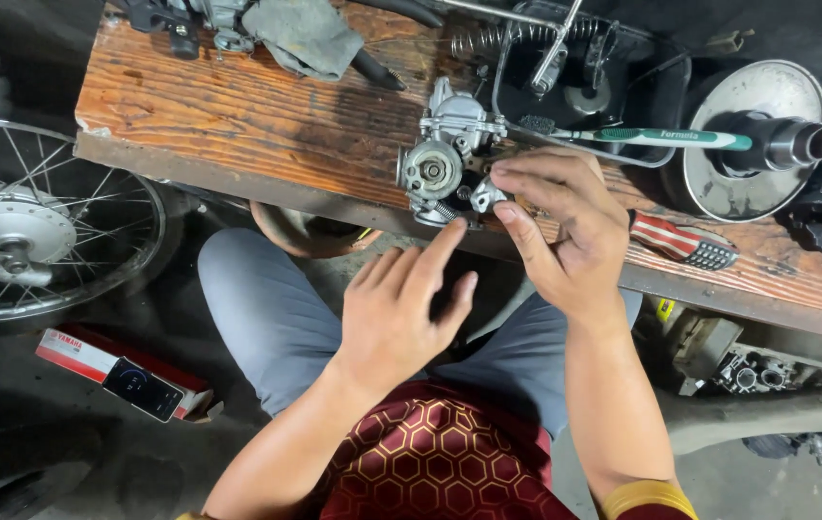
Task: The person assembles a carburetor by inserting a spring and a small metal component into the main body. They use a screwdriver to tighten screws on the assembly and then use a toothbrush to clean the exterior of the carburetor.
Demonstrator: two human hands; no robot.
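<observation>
A grey metal carburetor [444, 154] rests at the near edge of a worn wooden bench [237, 116]. My right hand [565, 231] curls over its right side, with thumb and fingertips pinching a small metal part on the body. My left hand [401, 308] is below it with fingers spread, the index fingertip touching the carburetor's lower edge. A green and white toothbrush [661, 138] lies just behind my right hand, its bristles toward the carburetor.
A dark tray [661, 91] with springs and parts, a round metal pulley [767, 135], a grey rag [305, 34] and a striped screwdriver handle [680, 241] sit on the bench. A spoked wheel [35, 221] is at left. A phone on a red and white box [127, 376] lies on the floor.
</observation>
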